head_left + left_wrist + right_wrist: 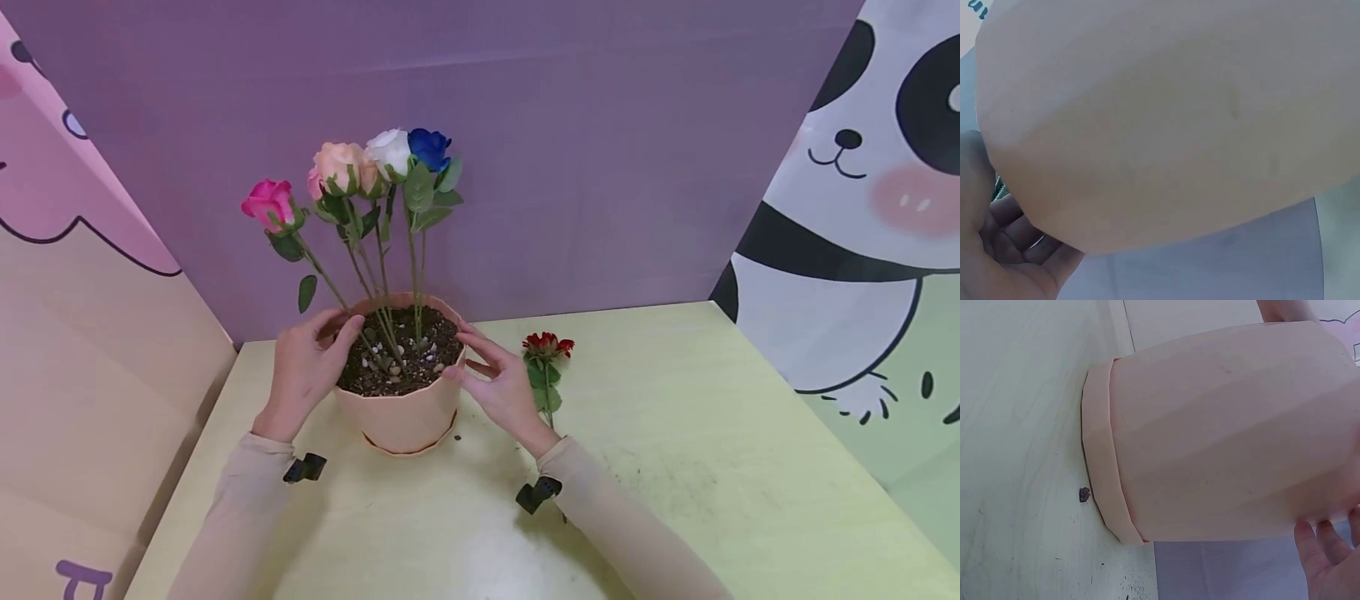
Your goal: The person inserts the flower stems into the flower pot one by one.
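A peach flower pot (397, 421) filled with dark soil and small stones stands on its saucer (1100, 456) on the table. Several artificial roses rise from the soil: a pink rose (270, 204), a peach rose (339, 167), a white rose (390, 152) and a blue rose (430, 150). My left hand (303, 367) holds the pot's left rim, its thumb close to the pink rose's stem. On the opposite side my right hand (504, 392) holds the rim; in the right wrist view its fingertips (1305, 534) touch the outer wall.
A red flower (549, 346) with green leaves lies on the table (712, 467) to the right, its stem running under my right forearm. Soil crumbs (1084, 494) are scattered by the saucer. A purple panel (570, 183) stands behind the table, with cartoon-printed walls at both sides.
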{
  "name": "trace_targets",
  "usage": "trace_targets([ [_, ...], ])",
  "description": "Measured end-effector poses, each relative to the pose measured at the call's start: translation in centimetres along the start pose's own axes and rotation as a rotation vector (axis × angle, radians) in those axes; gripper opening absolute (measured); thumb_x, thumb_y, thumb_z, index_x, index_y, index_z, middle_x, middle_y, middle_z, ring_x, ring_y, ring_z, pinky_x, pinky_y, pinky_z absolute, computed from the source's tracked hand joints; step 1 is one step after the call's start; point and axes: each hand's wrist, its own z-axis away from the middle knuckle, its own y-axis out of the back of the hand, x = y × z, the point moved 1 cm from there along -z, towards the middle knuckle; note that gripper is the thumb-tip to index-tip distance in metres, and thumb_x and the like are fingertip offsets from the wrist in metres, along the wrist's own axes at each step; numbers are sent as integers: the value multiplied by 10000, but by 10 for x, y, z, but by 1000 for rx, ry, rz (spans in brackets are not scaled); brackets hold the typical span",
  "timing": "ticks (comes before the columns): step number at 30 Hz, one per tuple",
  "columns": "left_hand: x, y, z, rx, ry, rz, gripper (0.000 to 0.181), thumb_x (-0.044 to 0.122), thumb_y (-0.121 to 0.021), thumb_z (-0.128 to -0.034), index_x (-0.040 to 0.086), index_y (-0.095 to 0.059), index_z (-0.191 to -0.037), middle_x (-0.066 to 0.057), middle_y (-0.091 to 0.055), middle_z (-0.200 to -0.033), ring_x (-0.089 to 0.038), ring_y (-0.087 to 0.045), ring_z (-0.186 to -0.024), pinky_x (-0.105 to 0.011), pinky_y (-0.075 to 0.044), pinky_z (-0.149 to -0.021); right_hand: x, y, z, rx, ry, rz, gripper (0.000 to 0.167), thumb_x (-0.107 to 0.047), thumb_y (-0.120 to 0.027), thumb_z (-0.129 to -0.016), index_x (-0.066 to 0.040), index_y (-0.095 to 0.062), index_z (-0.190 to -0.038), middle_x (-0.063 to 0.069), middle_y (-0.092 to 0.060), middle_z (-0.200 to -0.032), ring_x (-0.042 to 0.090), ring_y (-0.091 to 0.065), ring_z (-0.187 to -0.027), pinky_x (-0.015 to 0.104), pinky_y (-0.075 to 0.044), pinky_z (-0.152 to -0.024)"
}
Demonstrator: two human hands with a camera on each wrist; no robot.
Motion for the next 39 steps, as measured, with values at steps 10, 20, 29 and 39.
trace_targets([
  [10, -13, 3, 19, 72, 51, 111, 340, 258, -696, -1040, 54, -744, -1308, -176, -740, -1280, -365, -673, -1190, -531, -525, -1036, 0, 0, 2, -10, -14, 30, 541, -119, -841, -919, -44, -672, -1427, 30, -566, -1600, 304, -578, -1440, 443, -563, -1072],
  [20, -36, 2, 33, 19, 122, 396, 492, 71, -625, -1052, -1, -541, -1532, -155, -478, -1631, -167, -459, -1474, -328, -458, -1174, 0, 2, 1, 1, -4, 19, 536, -102, -842, -915, -30, -675, -1419, 41, -568, -1598, 299, -584, -1434, 428, -565, -1071],
  [29, -59, -6, 37, -166, 131, 442, 630, 123, -509, -1083, 35, -301, -1672, -179, -288, -1744, -427, -285, -1596, -501, -352, -1213, -3, 3, -1, -16, -23, 31, 541, -116, -851, -910, -35, -679, -1416, 47, -569, -1595, 311, -591, -1424, 460, -562, -1078],
  [39, -70, -32, 45, -106, 144, 612, 676, 210, -375, -1071, 87, -178, -1706, -90, -83, -1803, -297, 66, -1672, -686, -20, -1305, -9, 15, -2, -15, -44, 45, 414, -136, -809, -955, -54, -729, -1353, 46, -648, -1512, 285, -642, -1362, 393, -597, -1029],
])
